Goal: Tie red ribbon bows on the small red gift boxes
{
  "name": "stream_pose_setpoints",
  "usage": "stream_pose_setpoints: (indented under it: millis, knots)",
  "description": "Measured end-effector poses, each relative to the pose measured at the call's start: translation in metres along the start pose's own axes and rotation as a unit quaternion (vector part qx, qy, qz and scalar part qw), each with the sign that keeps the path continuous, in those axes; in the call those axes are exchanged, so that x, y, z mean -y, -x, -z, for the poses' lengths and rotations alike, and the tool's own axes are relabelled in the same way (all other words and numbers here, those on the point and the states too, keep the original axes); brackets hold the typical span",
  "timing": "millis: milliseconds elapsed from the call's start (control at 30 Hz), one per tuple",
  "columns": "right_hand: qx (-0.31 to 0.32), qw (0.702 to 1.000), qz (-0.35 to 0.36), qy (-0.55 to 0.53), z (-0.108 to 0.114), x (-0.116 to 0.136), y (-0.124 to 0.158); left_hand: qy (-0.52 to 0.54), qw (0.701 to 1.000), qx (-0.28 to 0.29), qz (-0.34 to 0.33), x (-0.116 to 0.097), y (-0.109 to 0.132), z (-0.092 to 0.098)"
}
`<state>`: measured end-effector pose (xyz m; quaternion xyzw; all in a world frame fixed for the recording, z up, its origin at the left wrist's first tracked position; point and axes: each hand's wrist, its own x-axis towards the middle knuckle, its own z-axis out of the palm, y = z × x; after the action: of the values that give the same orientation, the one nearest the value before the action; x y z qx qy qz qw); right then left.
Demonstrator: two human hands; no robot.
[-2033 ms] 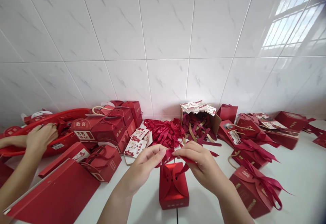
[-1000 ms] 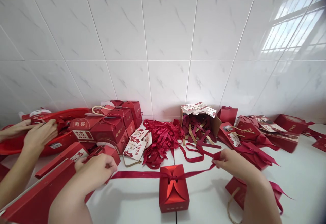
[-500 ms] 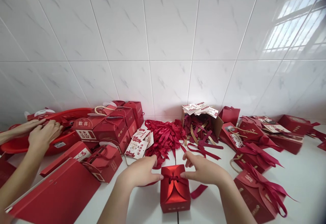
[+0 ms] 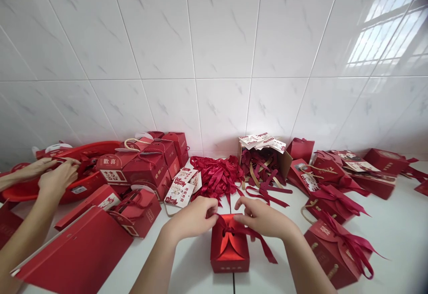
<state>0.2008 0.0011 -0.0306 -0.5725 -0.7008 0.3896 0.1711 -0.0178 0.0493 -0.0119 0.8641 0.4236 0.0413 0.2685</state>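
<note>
A small red gift box (image 4: 229,267) with a petal-shaped folded top stands upright on the white table in front of me. Dark red ribbon (image 4: 266,248) is knotted at the middle of its lid, and one tail trails off to the right. At the box's back left corner, my left hand (image 4: 195,216) is closed, its thumb and curled fingers pinching the ribbon. My right hand (image 4: 264,218) hovers over the back right corner with thumb and index finger apart. Its other fingertips are partly hidden behind the ribbon tail.
Loose red ribbons (image 4: 217,176) lie piled behind the box, beside printed cards (image 4: 180,191) and a carton (image 4: 284,162) of ribbons. Bow-tied boxes (image 4: 337,256) stand right. Stacked boxes (image 4: 143,171) and a red basin (image 4: 83,191) are left, where another person's hands (image 4: 58,173) work.
My left hand has curled its fingers onto the ribbon. The right-hand ribbon tail has shifted from the table up across the box's right edge. The other person's hands moved slightly left.
</note>
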Motion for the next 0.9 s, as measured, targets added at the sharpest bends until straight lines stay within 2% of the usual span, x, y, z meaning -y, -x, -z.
stream_pose_setpoints:
  millis: [67, 200, 300, 367, 467, 567, 633, 800, 900]
  knots:
    - [0.007, 1.0, 0.013, -0.018, 0.003, 0.002, 0.003, 0.033, 0.999, -0.011, -0.015, -0.003, 0.004, 0.004]
    - [0.049, 0.998, 0.039, 0.019, 0.006, 0.003, 0.008, 0.093, 0.995, -0.03, -0.016, -0.011, 0.012, 0.01]
    - [0.021, 0.998, 0.057, 0.029, 0.006, 0.002, 0.009, 0.088, 0.995, -0.051, -0.019, -0.017, 0.014, 0.011]
    - [0.008, 0.998, 0.062, 0.023, 0.005, 0.002, 0.008, 0.072, 0.996, -0.046, -0.021, -0.018, 0.014, 0.01]
    - [0.018, 0.998, 0.063, 0.012, 0.005, 0.0, 0.004, 0.018, 1.0, -0.019, -0.003, -0.011, 0.011, 0.006]
    - [0.059, 0.998, 0.034, 0.013, 0.005, -0.008, -0.001, -0.047, 0.997, 0.045, 0.052, 0.002, 0.007, 0.001]
    - [0.056, 0.998, 0.018, 0.021, 0.005, -0.014, -0.003, -0.063, 0.992, 0.076, 0.082, 0.008, 0.004, -0.003]
    - [0.009, 0.999, 0.036, 0.025, 0.01, -0.02, -0.002, -0.067, 0.99, 0.07, 0.107, 0.014, 0.003, -0.001]
    - [-0.003, 0.999, 0.042, -0.003, 0.016, -0.016, 0.002, -0.08, 0.987, 0.037, 0.138, 0.018, 0.004, 0.005]
